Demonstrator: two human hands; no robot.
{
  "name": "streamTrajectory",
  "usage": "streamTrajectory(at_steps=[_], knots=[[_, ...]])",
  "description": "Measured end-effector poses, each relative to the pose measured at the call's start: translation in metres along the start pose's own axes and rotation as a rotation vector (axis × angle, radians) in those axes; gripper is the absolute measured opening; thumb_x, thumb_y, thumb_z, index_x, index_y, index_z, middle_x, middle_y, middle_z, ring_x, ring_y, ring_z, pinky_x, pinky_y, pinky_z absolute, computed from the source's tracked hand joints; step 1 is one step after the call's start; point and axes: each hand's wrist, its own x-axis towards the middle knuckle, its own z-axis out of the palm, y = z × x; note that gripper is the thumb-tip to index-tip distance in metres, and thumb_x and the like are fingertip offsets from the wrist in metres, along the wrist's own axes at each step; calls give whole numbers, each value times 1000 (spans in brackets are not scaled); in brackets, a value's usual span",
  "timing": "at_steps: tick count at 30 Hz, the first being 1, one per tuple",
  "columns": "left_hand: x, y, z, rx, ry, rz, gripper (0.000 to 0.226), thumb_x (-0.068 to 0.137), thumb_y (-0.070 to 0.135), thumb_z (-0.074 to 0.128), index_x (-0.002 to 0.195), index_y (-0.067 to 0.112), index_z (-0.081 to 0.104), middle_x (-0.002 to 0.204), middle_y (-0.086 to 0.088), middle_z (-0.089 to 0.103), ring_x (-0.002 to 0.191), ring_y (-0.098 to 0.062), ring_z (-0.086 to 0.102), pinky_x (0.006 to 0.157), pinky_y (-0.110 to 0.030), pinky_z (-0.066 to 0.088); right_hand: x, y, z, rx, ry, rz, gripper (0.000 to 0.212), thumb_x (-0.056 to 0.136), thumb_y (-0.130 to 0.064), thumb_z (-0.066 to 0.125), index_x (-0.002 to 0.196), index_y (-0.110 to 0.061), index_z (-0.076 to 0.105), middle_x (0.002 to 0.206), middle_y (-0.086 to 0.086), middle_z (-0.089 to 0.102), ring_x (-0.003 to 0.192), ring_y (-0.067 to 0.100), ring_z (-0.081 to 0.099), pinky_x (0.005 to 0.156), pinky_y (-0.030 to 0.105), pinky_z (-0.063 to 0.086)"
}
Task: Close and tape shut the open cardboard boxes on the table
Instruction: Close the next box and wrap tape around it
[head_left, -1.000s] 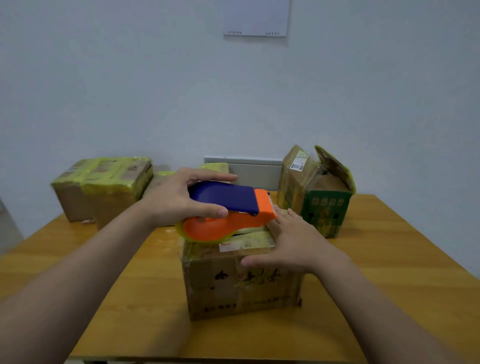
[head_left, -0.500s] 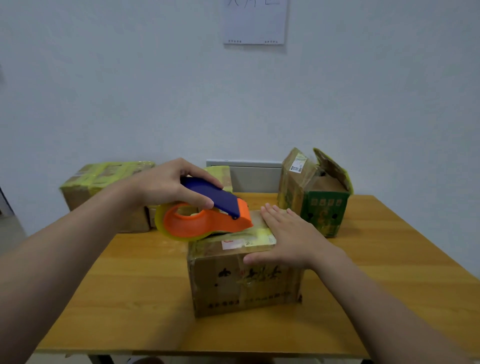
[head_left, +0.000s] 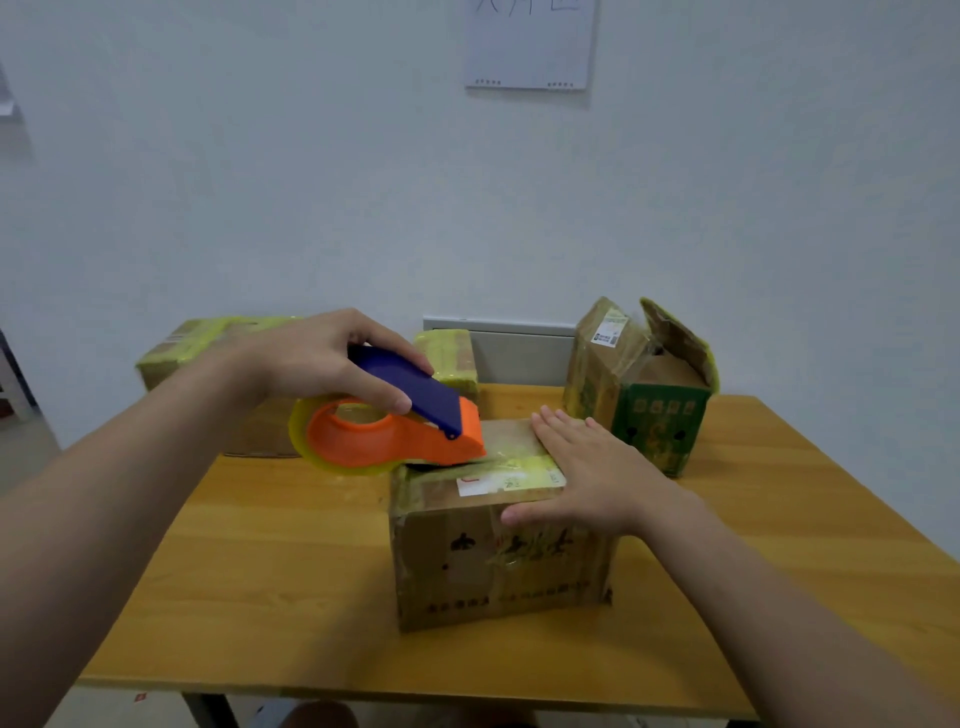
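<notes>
Head: open green box (head_left: 658, 434) behind, taped box (head_left: 179, 347) left

Facing a pale, evenly lit wall (head_left: 260, 182); noting a white sheet (head_left: 527, 47) high on it, writing too faint to read. Spotting a grey panel (head_left: 519, 348) just behind the wooden table's (head_left: 285, 571) far edge. Catching pale floor (head_left: 31, 457) past the left edge, a dark leg (head_left: 208, 712) under the near edge.

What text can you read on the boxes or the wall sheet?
Nothing reads clearly.
Front box: dark characters and red print, blurred.
Its top label: too small.
Open green box: yellow characters, blurred; flap sticker too small.
Wall sheet: strokes cut off.
</notes>
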Motion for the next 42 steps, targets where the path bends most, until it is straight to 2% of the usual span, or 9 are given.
streamTrajectory(at_steps=[5, 12, 17, 21, 27, 32, 37, 39, 42], knots=[[-2, -16, 15, -19, 75, 31, 47, 67, 54, 82, 112, 42, 77, 108, 14, 74, 93, -12, 70, 81, -33, 56, 5, -28, -11, -84, 0, -31, 146, 55, -109, 28, 165, -20, -7, 172, 2, -12, 159, 22, -13, 129, 51, -4], [-6, -15, 11, -5, 52, 11, 44, 70, 52, 83, 112, 44, 76, 106, 21, 73, 94, -9, 70, 77, -27, 55, 18, -61, 7, -2, 20, -58, 140, 61, -107, 33, 163, -22, -13, 172, -4, -15, 157, 12, -15, 130, 44, -1], [-21, -16, -4, -23, 59, -43, 35, 79, 30, 89, 112, 37, 79, 97, 22, 74, 88, -10, 69, 76, -25, 54, 19, -60, 5, 10, -21, -37, 138, 63, -105, 36, 163, -23, -13, 171, -5, -18, 157, 11, -15, 130, 43, -1], [-33, -20, -17, -23, 30, -57, 42, 72, 43, 88, 113, 40, 78, 106, 12, 75, 94, -16, 71, 84, -33, 55, 17, -62, 3, 3, -31, -40, 137, 64, -103, 34, 163, -22, -13, 171, -4, -19, 157, 11, -14, 130, 43, -1], [-33, -32, -3, -2, 48, -87, 30, 83, 32, 85, 111, 40, 79, 99, 19, 72, 89, -10, 68, 78, -26, 54, 15, -67, -4, -44, -54, -36, 137, 65, -102, 35, 164, -20, -11, 171, -1, -16, 158, 14, -12, 130, 43, -1], [-32, -40, -2, 3, 38, -76, 40, 73, 53, 84, 112, 46, 76, 104, 15, 74, 92, -14, 70, 85, -37, 57, 16, -90, -7, -24, 0, -129, 136, 66, -100, 38, 164, -18, -8, 172, 1, -12, 159, 16, -10, 130, 43, 1], [-37, -47, -2, -73, 58, -67, 39, 77, 44, 88, 114, 41, 77, 103, 13, 73, 90, -11, 69, 76, -23, 50, 20, -102, 5, 17, 8, -114, 132, 70, -99, 34, 164, -19, -11, 172, 1, -13, 159, 15, -9, 130, 41, 1], [-42, -49, -4, -117, 55, -59, 38, 78, 38, 85, 116, 38, 78, 105, 10, 74, 92, -13, 70, 76, -23, 52, 20, -100, 5, 21, -4, -108, 130, 71, -98, 33, 164, -19, -11, 172, 1, -14, 158, 14, -10, 130, 39, -1], [-54, -51, -18, -134, 84, -61, 45, 74, 43, 90, 116, 36, 78, 106, 6, 75, 92, -15, 71, 75, -23, 52, 19, -101, 4, 15, -10, -113, 129, 72, -97, 34, 164, -19, -11, 171, 0, -15, 158, 12, -11, 129, 37, -3]])
